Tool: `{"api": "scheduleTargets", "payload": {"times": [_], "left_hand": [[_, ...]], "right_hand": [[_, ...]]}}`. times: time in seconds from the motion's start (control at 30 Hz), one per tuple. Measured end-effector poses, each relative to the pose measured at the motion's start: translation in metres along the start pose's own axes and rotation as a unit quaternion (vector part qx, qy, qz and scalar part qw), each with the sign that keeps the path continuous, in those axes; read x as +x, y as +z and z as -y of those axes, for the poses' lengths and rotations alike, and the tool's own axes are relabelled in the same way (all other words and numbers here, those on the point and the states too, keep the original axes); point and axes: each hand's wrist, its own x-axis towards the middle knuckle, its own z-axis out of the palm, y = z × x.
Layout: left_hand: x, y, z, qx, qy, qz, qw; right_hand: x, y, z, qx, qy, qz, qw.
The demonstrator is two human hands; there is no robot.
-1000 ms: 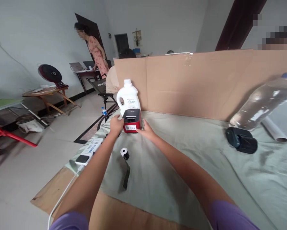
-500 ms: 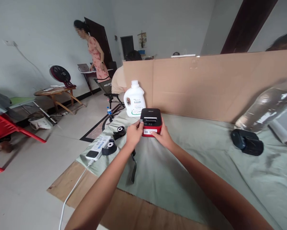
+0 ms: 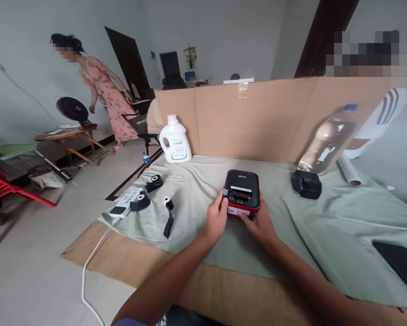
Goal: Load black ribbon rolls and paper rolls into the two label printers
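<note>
Left hand / right hand: part-curled, gripping red-black device between them, contact with surface unclear | front label: illegible | chair back: "PROJE…" | white jug: print illegible

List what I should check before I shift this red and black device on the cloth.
1. Left hand on the red-and-black device's left side: ok.
2. Right hand on its right side: ok.
3. Device standing apart from the white jug: ok.
4. Black roll nearest the hands fully wound: not ok, its strip trails on the cloth.
5. Underside flat on the cloth: cannot tell.
</note>
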Motion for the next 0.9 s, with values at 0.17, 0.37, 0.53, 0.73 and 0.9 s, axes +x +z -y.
{"api": "scheduleTargets", "payload": {"times": [0.17, 0.37, 0.53, 0.73, 0.9], "left_hand": [[-0.005, 0.002, 0.013, 0.021, -0.011, 0.004, 1.000], [-0.005, 0.000, 0.024, 0.039, -0.015, 0.010, 0.999], [-0.004, -0.004, 0.021, 0.052, -0.005, 0.018, 0.998], [0.002, -0.010, 0.021, 0.025, 0.010, 0.030, 0.999], [0.014, -0.018, 0.027, 0.002, 0.010, 0.094, 0.996]], "right_hand": [[-0.013, 0.003, -0.007, -0.054, 0.014, 0.002, 0.998], [-0.014, 0.003, -0.005, -0.059, 0.044, 0.013, 0.997], [-0.011, -0.002, 0.002, -0.048, 0.058, 0.018, 0.997], [-0.006, -0.007, 0.003, -0.025, 0.062, 0.010, 0.998], [-0.004, -0.007, -0.004, -0.006, 0.055, 0.015, 0.998]]}}
